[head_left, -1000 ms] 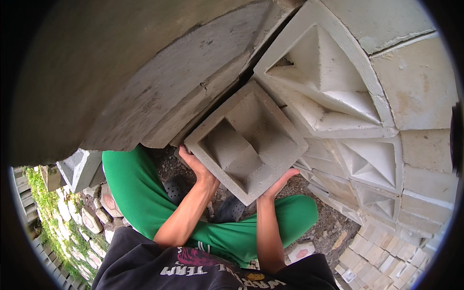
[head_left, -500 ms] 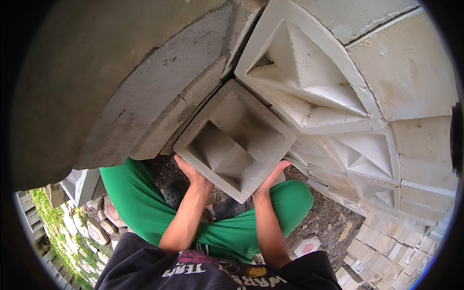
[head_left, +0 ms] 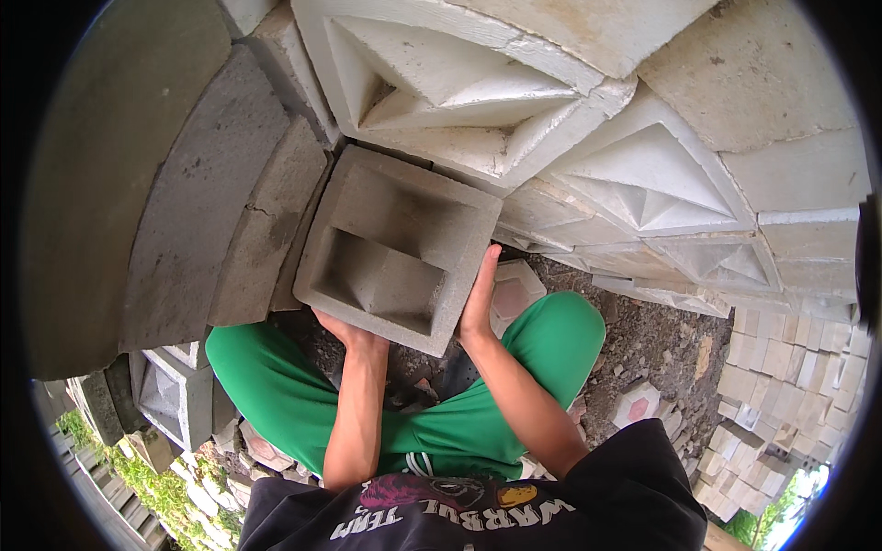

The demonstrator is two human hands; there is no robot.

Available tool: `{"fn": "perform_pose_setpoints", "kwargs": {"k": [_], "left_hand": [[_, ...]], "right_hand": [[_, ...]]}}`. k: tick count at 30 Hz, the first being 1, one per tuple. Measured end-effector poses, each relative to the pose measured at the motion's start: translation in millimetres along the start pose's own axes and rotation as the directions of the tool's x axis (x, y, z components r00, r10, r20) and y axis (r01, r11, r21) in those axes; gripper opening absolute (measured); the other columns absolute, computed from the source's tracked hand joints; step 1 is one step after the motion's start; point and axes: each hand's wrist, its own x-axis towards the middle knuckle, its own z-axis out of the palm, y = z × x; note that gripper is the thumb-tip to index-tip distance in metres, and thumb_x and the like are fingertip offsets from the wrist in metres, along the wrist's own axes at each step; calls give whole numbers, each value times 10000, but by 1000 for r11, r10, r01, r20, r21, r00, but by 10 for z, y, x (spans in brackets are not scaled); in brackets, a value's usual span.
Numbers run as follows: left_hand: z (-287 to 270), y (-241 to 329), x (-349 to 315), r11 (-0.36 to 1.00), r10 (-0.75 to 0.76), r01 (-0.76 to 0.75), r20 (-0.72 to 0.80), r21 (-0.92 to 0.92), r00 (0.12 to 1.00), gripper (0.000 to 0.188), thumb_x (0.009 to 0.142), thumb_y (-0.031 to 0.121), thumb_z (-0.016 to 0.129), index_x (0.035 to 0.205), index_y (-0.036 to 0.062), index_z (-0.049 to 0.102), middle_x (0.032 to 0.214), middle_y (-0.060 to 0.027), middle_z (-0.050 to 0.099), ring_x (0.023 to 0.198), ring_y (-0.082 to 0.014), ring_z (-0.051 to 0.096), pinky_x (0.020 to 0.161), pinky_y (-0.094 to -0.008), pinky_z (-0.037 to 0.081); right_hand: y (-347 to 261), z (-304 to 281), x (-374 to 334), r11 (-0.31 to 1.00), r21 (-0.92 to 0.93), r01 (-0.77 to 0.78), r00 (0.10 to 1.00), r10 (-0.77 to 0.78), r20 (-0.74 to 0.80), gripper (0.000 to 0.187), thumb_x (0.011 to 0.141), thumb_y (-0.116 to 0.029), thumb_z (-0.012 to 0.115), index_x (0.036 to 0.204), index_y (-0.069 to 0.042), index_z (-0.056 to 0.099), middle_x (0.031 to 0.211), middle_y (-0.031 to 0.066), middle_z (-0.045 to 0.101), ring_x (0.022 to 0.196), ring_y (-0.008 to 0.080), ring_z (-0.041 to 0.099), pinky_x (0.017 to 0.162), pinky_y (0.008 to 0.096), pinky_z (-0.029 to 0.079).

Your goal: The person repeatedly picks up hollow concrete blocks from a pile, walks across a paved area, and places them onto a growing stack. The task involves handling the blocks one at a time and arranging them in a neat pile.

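Observation:
A grey concrete ventilation block [head_left: 397, 248], square with recessed slanted cavities, is tilted in front of me between both hands. My left hand [head_left: 354, 332] grips it from beneath at the near left edge, its fingers hidden under the block. My right hand [head_left: 479, 303] presses along the block's right side, fingers pointing up the wall of it; the rest of that grip is hidden. The block's far edge lies close against a large pale ventilation block [head_left: 542, 119] in a stack; I cannot tell whether they touch.
Grey slabs [head_left: 207, 193] rise on the left. More pale blocks [head_left: 652, 184] are stacked at the right, with small tiles [head_left: 790, 367] piled beyond. Rubble and hexagonal pavers [head_left: 636, 404] lie on the soil. My green-trousered legs [head_left: 276, 386] are crossed below the block.
The view has turned, so the stacks and the held block appear further left. The block looks rotated. My right hand has shifted higher along its side.

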Motion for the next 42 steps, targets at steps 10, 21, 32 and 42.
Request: {"fn": "perform_pose_setpoints", "kwargs": {"k": [10,21,32,42], "left_hand": [[-24,165,-843,720,-243,294,-169,629,955,564,988,437,333,1394,46,351,1381,-105,434,1278,-244,407,1086,-419,293],[1096,760,-2479,218,-420,203,-96,955,903,231,996,270,476,889,83,559,651,30,517,518,-46,469,451,-202,376],[2544,1156,-3823,-197,-657,-47,-96,979,748,281,987,292,494,829,69,563,469,59,355,351,-15,281,314,-208,179],[3592,1111,-4661,-109,-842,-224,30,969,538,280,976,281,517,763,100,523,512,60,375,406,-16,280,379,-205,181]], "right_hand": [[-524,363,-809,965,-26,-259,956,253,-145,854,931,-667,286,1502,-52,124,1547,183,167,1437,286,145,1154,358,132],[-1486,626,-1980,967,89,-238,932,253,-261,518,967,-440,483,1276,-25,521,1256,181,576,1176,249,552,955,340,430],[-2705,779,-3186,957,288,-39,787,207,-581,277,955,-290,544,991,-20,595,880,16,616,828,83,574,751,251,471],[-4478,780,-3943,994,95,52,701,31,-712,202,949,-225,580,1021,-39,610,947,2,626,883,83,579,800,250,456]]}}
